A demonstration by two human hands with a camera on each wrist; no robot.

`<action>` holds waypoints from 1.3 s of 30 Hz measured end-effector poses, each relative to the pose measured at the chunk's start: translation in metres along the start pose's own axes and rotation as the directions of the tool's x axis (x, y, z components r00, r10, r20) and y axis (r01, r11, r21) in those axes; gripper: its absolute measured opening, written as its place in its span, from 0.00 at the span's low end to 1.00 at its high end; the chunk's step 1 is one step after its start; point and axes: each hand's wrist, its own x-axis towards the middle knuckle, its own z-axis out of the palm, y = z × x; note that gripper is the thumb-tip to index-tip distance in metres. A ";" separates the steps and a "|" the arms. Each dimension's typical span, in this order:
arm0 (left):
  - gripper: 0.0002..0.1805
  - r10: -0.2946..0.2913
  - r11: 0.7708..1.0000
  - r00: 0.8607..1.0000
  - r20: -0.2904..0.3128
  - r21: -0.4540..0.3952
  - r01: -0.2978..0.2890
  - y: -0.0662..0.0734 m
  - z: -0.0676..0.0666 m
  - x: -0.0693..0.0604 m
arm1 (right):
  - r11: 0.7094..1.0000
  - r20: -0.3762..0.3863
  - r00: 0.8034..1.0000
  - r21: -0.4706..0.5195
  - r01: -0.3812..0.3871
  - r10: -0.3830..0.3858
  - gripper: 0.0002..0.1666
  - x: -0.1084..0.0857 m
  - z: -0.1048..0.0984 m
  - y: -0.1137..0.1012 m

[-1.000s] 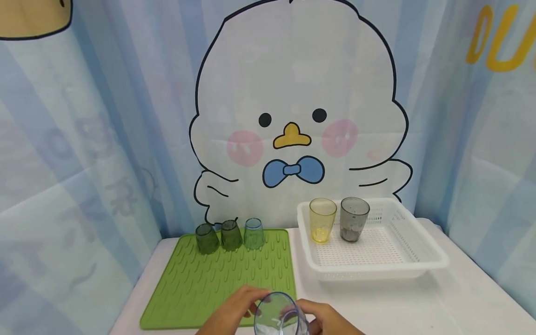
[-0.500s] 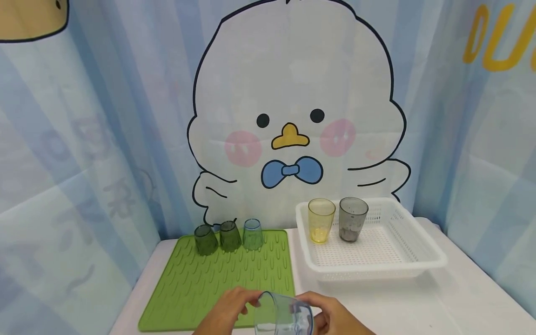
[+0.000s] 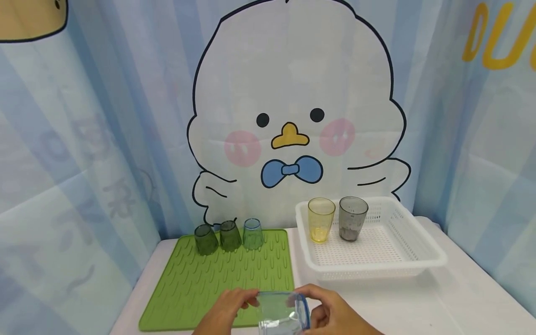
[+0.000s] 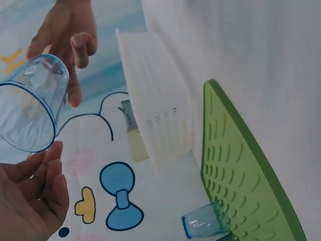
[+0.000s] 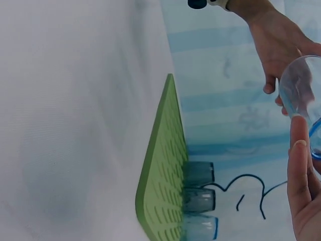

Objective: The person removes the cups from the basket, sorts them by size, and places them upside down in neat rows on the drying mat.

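Observation:
A clear blue-tinted glass (image 3: 279,312) lies sideways in the air between both hands, low in the head view. My left hand (image 3: 229,309) pinches the rim of its mouth with the fingertips, as the left wrist view shows at the glass (image 4: 35,103). My right hand (image 3: 332,311) grips the base end, its thumb and fingers round it. Behind them, on a green drying mat (image 3: 217,291), stand two dark green glasses (image 3: 206,240) and one blue glass (image 3: 253,235) upside down. The lower part of the held glass is cut off by the head view's edge.
At the back right a white perforated basket (image 3: 377,269) holds a yellow glass (image 3: 321,221) and a grey glass (image 3: 353,219), both upright. The table (image 3: 465,302) is white, with a printed curtain (image 3: 293,70) behind and at the sides.
The held glass has turned sideways; its mouth, tilted toward the camera a second ago, now faces left. Both hands stay close to the same place. The other glasses have not moved.

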 end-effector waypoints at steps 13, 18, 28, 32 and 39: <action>0.43 -0.355 0.924 0.934 0.044 -0.137 0.358 0.018 0.001 -0.003 | 0.994 -0.011 0.994 0.020 0.106 -0.105 0.34 0.006 0.006 -0.005; 0.42 -0.396 0.899 0.915 0.084 -0.170 0.404 0.015 0.003 -0.004 | 0.984 -0.010 0.984 -0.007 0.179 -0.179 0.33 0.011 0.007 -0.005; 0.37 -0.305 0.915 0.939 0.162 -0.223 0.336 -0.007 0.007 -0.006 | 0.977 0.000 0.977 -0.007 0.213 -0.213 0.31 0.019 0.012 -0.007; 0.32 -0.236 0.924 0.939 0.252 -0.240 0.297 -0.066 0.038 -0.006 | 0.965 0.018 0.965 0.022 0.261 -0.261 0.31 0.024 0.015 -0.004; 0.21 -0.399 0.762 0.801 0.446 -0.325 0.561 -0.163 0.098 -0.003 | 0.965 0.031 0.966 0.044 0.257 -0.258 0.31 0.030 0.019 -0.002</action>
